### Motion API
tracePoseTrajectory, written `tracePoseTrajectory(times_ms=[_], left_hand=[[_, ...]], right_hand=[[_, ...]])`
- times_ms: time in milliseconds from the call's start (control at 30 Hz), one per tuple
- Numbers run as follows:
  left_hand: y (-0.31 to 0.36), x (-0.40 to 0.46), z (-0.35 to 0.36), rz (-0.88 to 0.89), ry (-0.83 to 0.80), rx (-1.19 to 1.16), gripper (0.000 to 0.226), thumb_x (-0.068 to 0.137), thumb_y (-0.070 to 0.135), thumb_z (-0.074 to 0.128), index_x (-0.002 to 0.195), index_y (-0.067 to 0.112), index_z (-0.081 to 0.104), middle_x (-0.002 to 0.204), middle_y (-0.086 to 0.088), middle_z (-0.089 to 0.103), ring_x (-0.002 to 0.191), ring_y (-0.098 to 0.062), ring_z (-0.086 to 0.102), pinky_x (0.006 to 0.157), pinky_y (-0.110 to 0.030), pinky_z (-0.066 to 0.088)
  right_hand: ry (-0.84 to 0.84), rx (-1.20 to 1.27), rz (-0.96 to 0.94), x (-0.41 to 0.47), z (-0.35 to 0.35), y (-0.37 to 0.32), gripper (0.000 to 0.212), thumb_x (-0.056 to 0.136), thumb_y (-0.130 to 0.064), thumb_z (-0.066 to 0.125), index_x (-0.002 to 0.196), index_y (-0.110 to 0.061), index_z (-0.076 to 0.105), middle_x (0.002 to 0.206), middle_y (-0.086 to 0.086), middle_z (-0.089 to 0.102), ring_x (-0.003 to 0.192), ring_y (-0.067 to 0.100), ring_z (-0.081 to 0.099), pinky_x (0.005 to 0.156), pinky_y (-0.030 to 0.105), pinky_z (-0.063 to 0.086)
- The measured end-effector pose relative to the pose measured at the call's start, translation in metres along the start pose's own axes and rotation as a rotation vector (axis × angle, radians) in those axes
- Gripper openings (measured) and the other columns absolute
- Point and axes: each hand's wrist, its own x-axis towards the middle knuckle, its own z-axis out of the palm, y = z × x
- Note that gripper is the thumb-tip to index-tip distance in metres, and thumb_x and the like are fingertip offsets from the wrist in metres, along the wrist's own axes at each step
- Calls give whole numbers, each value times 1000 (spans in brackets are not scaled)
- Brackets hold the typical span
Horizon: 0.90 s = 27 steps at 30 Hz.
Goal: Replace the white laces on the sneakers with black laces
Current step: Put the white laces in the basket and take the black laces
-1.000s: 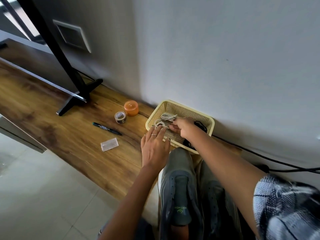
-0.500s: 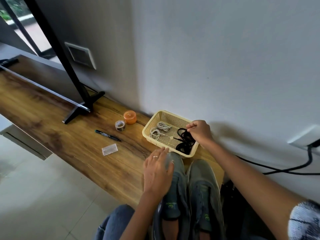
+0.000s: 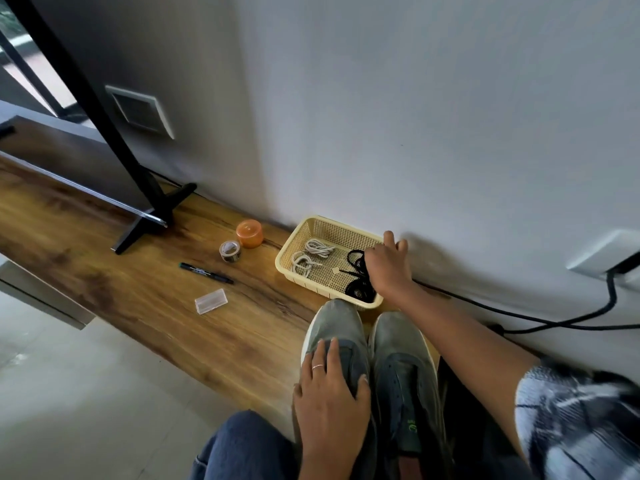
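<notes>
The right hand (image 3: 388,263) reaches into the pale yellow plastic mesh basket (image 3: 330,226) and pinches the black laces (image 3: 358,271); white laces (image 3: 311,256) lie left. The left hand (image 3: 329,393) rests flat, fingers relaxed, on the left grey sneaker (image 3: 334,323) on the wooden worktop (image 3: 138,289).

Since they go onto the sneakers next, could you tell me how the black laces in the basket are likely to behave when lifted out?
The black laces lie in loose coils, so they will probably hang limp and floppy. They look thin, so likely very light. Bunched together under the right hand, they may tangle or lift out as a clump from the basket.
</notes>
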Motion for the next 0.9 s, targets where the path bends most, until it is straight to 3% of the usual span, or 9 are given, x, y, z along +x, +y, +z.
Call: tracePoseTrajectory(times_ms=[100,233,333,467,567,667,833,900], left_hand=[[-2,2,0,1,22,-11,84,75,61,22,144,18,43,147,-1,44,139,-22,36,107,-40,40],[-5,4,4,22,27,21,69,78,54,38,129,12,60,130,-5,61,124,-26,55,90,-40,53],[-5,4,5,31,63,33,63,80,51,41,124,13,63,126,-5,64,120,-25,58,86,-38,55],[-6,2,10,22,106,28,64,83,52,37,129,13,60,132,-5,60,127,-25,52,92,-39,52],[-8,2,12,13,116,24,68,83,54,33,133,14,56,137,-4,56,131,-25,47,97,-39,48],[-7,2,11,14,115,8,74,82,57,27,137,15,52,142,-4,51,136,-24,41,104,-40,42],[-3,1,0,-14,-8,-24,91,73,64,6,149,20,31,156,1,29,146,-17,17,115,-36,25],[0,1,-8,-34,-59,16,81,82,64,14,150,21,24,158,2,22,146,-17,13,116,-38,23]], right_hand=[[-61,-22,5,9,3,-1,16,88,-6,55,78,-18,54,89,-1,63,123,26,32,99,41,28],[-74,1,4,17,8,-5,30,87,-4,56,62,-17,44,85,0,61,125,28,34,107,45,26],[-48,-3,11,19,10,-5,24,88,-3,55,68,-15,51,88,2,61,126,27,36,111,45,23],[26,21,16,19,14,-2,19,88,0,52,77,-13,59,95,6,64,121,28,42,110,43,25],[127,149,74,20,16,3,17,88,0,50,87,-8,64,90,7,66,103,28,51,94,38,38],[225,416,152,19,10,11,22,87,-1,53,102,-8,67,98,10,68,97,29,57,76,36,47],[329,761,204,-6,-28,22,21,84,-4,56,102,-7,67,101,8,69,96,27,62,79,37,50],[386,860,220,-22,-50,27,21,84,-3,57,102,-7,68,101,8,70,96,25,63,82,37,51]])
